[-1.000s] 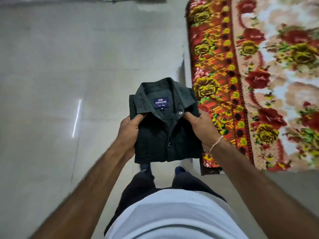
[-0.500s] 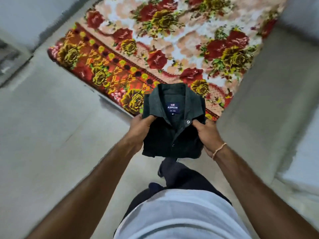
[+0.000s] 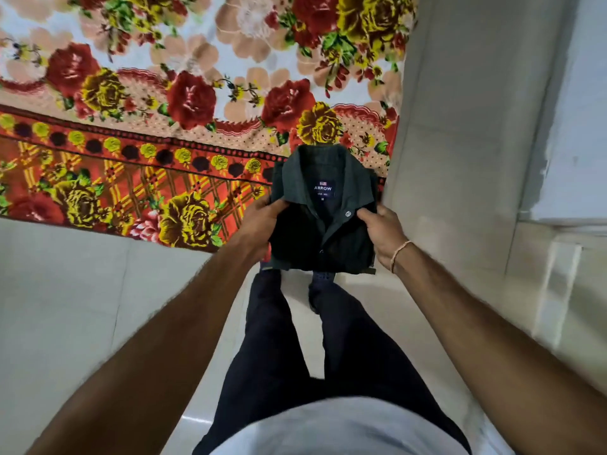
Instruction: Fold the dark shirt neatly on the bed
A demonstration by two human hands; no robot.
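The dark green shirt [image 3: 323, 224] is folded into a compact rectangle, collar and blue label facing up. I hold it in the air in front of me, at the near right corner of the bed [image 3: 170, 103], which is covered by a floral blanket. My left hand [image 3: 261, 221] grips the shirt's left edge with the thumb on top. On the right edge, my right hand [image 3: 382, 231] clamps the fabric just below the collar; a thread band circles that wrist. The shirt's far half overlaps the blanket's border.
Pale tiled floor [image 3: 65, 307] lies to the left and below. A light wall or pillar [image 3: 460, 126] rises right of the bed corner. My own legs in dark trousers [image 3: 295, 339] stand below the shirt.
The view has swung so the bed now fills the top of the frame and lies straight ahead. The folded shirt stays held in both hands, now over the bed's near right corner.
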